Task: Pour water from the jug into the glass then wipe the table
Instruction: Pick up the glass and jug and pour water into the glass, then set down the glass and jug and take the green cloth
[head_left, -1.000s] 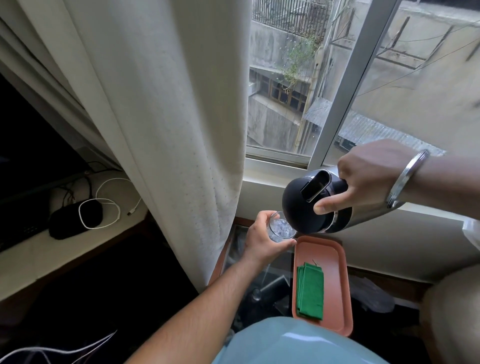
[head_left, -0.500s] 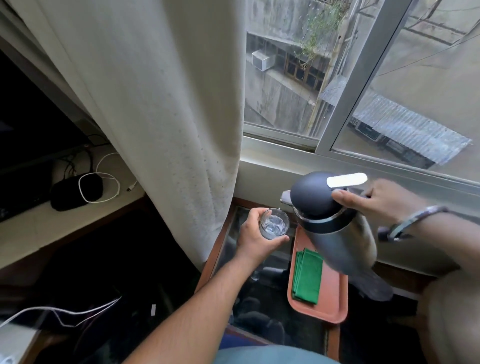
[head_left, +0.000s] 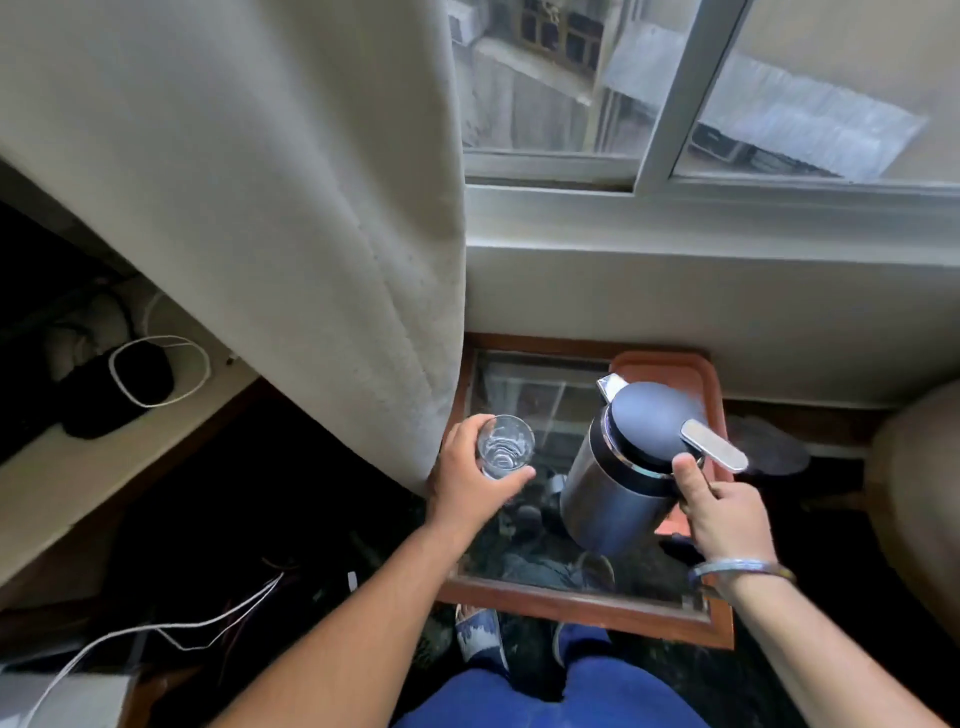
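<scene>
My left hand (head_left: 470, 480) grips a clear glass (head_left: 505, 446) with water in it, held above the left part of the glass-topped table (head_left: 582, 605). My right hand (head_left: 719, 512) holds the handle of a steel jug (head_left: 621, 491) with a black lid, thumb by the silver lever. The jug stands nearly upright over the front of the orange tray (head_left: 670, 366), spout pointing away toward the wall. The green cloth is hidden behind the jug.
A cream curtain (head_left: 291, 208) hangs just left of the glass. The window sill (head_left: 701, 223) and wall close off the far side. A shelf at left carries a black device (head_left: 117, 392) with white cable. A beige cushion (head_left: 914, 478) sits at right.
The jug went from tipped at the glass to upright and came down toward the tray. My left hand kept the glass and lowered it. The camera tilted downward.
</scene>
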